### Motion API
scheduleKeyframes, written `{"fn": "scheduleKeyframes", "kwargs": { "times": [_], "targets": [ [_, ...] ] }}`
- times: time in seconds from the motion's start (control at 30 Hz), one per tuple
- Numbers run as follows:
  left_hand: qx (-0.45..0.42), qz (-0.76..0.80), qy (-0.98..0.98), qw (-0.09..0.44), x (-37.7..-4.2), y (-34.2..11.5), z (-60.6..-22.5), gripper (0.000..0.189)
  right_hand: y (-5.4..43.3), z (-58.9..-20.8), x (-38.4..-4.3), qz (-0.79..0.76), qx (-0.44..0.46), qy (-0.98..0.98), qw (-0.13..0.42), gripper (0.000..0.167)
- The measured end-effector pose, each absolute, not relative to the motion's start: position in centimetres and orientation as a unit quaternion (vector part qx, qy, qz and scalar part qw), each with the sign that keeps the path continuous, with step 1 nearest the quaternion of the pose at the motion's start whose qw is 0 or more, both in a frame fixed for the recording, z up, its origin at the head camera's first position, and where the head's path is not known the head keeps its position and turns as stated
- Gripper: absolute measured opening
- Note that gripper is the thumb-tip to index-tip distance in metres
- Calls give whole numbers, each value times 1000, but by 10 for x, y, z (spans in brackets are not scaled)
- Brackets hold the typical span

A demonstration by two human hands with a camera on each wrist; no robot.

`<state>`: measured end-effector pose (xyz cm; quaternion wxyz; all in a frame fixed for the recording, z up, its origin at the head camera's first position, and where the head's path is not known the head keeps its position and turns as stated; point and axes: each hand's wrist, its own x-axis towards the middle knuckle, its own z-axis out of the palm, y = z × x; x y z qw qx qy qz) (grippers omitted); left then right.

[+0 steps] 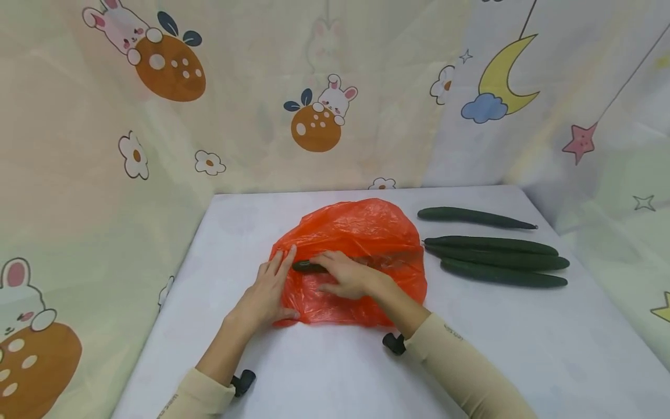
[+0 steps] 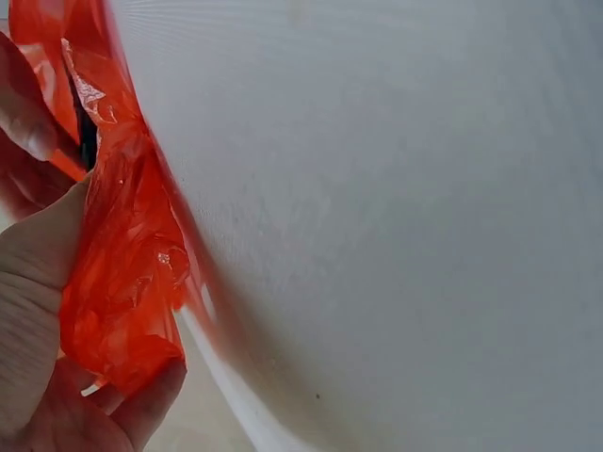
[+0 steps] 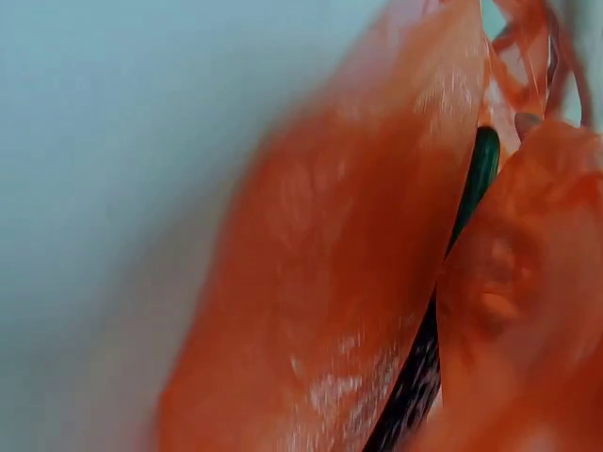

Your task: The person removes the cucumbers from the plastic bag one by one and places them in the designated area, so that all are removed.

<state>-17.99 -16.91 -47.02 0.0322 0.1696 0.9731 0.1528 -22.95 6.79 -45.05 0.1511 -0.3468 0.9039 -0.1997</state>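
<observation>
A red plastic bag (image 1: 361, 233) lies spread on the table. A dark green cucumber (image 1: 303, 266) sits among its folds, one end showing between the hands; the right wrist view shows the cucumber (image 3: 480, 169) running between two layers of film. My left hand (image 1: 264, 294) rests on the bag's left edge, fingers extended and thumb apart. Bunched red film (image 2: 127, 273) lies against that hand in the left wrist view. With bent fingers, my right hand (image 1: 348, 276) holds the cucumber from above. Much of the cucumber is hidden by that hand and the film.
To the right of the bag, several cucumbers lie on the white table (image 1: 340, 372). One cucumber (image 1: 473, 216) is set apart at the back, and another cucumber (image 1: 502, 273) lies in the closer group. A patterned cloth (image 1: 251, 116) hangs behind the table.
</observation>
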Motion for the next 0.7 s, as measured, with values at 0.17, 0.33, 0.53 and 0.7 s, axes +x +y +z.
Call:
{"fn": "scheduleKeyframes", "kwargs": {
  "times": [0.17,0.33,0.53,0.7],
  "targets": [
    [166,152,973,38,-180,-170,-471,144,83,-450,-240,-200,-321,911,165,65],
    [162,159,973,50,-180,-170,-471,142,100,-449,-247,-202,-297,916,179,65],
    [164,159,972,54,-180,-173,-472,136,110,-448,-250,-207,-281,919,183,60],
    [161,166,971,68,-178,-176,-476,135,113,-453,-249,-202,-286,921,172,57]
  ]
}}
